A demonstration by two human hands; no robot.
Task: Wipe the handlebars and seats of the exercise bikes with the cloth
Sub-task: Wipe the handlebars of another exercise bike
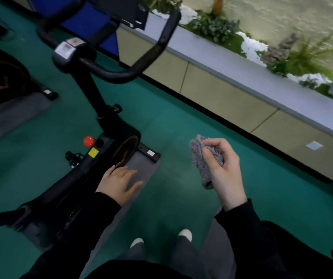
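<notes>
A black exercise bike stands to my left on the green floor. Its curved black handlebars rise at the top centre, with a small console at their middle. The seat is not in view. My right hand grips a bunched grey cloth in the air, to the right of the bike and well below the handlebars. My left hand hovers with straight fingers over the bike's frame and holds nothing.
A second bike on a grey mat stands at the far left. A low beige wall with a planter runs diagonally on the right. A grey mat lies under the near bike. My feet are below.
</notes>
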